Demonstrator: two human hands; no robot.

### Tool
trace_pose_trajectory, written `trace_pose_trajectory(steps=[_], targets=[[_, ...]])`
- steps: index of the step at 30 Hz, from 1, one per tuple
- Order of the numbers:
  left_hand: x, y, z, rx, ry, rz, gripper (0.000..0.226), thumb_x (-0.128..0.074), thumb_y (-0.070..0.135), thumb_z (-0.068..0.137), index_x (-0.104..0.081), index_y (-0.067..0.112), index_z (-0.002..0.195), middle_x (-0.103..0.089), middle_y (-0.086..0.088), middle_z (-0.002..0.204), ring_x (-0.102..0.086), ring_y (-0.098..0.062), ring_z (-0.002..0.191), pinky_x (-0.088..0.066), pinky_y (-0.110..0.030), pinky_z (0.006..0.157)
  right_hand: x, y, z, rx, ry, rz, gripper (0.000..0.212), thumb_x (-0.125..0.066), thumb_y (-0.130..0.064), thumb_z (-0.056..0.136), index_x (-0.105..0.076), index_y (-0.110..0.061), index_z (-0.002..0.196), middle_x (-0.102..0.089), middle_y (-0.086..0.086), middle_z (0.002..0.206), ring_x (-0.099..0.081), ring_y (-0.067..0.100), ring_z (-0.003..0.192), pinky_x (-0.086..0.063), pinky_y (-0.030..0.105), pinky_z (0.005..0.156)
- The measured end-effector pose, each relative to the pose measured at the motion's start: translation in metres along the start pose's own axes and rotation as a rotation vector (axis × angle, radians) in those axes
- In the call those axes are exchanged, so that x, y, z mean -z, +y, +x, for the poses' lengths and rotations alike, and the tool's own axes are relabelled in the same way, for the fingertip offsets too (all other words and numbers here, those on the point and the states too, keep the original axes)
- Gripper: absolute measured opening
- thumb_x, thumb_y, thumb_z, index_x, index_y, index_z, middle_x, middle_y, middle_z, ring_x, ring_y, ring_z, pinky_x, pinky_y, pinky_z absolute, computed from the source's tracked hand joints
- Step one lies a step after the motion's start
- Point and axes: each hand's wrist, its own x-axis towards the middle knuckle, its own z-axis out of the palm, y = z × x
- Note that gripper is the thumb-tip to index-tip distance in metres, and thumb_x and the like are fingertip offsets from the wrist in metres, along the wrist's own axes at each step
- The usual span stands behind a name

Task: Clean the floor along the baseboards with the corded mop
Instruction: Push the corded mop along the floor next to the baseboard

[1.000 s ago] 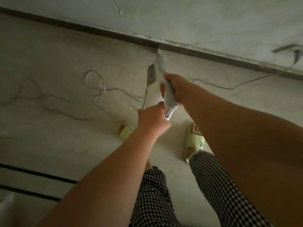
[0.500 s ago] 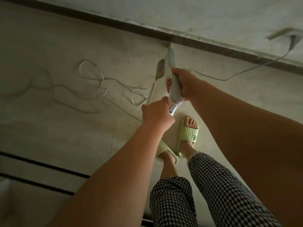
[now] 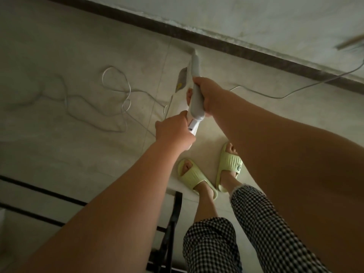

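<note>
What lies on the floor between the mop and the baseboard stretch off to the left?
The loose white cord loops on the floor left of the mop, short of the baseboard. Both hands grip the handle. Nothing else visible blocks that stretch.

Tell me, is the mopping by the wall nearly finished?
Can't tell what's already clean; the floor looks alike everywhere. Right now the left hand and right hand grip the mop, which points toward the baseboard. The baseboard runs on both ways, and loose cord lies on the floor.
</note>
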Motion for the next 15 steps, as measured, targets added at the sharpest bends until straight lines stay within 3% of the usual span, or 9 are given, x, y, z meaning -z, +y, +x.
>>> trace_pose_trajectory(steps=[6,9,13,15], targets=[[0.004,0.014,-0.013,-0.145,-0.12,0.075,0.03,-0.062,0.019,0.078,-0.044,0.023,0.102,-0.052,0.006,0.078,-0.051,-0.023,0.078,-0.037,-0.038,0.084,0.04,0.012,-0.017,0.0,0.128,0.231,0.017,-0.052,-0.029,0.096,-0.052,-0.011,0.097,-0.048,0.0,0.059,-0.047,0.01,0.049,-0.045,0.016,0.045],[0.001,0.018,-0.022,-0.141,-0.165,0.049,0.031,-0.061,0.02,0.077,-0.046,0.022,0.104,-0.052,0.007,0.082,-0.05,-0.023,0.081,-0.039,-0.038,0.087,0.046,0.019,-0.025,-0.003,0.146,0.209,0.018,-0.051,-0.026,0.097,-0.05,-0.012,0.087,-0.047,0.0,0.06,-0.045,0.01,0.049,-0.045,0.015,0.044],[-0.008,0.02,-0.041,-0.129,-0.133,-0.005,0.033,-0.064,0.023,0.075,-0.047,0.024,0.103,-0.057,0.005,0.082,-0.057,-0.023,0.08,-0.042,-0.036,0.083,0.044,0.026,-0.034,-0.007,0.095,0.123,0.016,-0.051,-0.025,0.097,-0.05,-0.01,0.101,-0.048,0.002,0.061,-0.047,0.01,0.049,-0.045,0.015,0.044],[-0.01,0.017,-0.054,-0.109,-0.104,-0.02,0.034,-0.065,0.022,0.074,-0.045,0.024,0.102,-0.054,0.006,0.076,-0.054,-0.021,0.075,-0.039,-0.035,0.08,0.038,0.031,-0.04,-0.005,0.062,0.05,0.019,-0.052,-0.028,0.097,-0.051,-0.01,0.098,-0.048,0.002,0.061,-0.047,0.01,0.047,-0.044,0.016,0.044]])
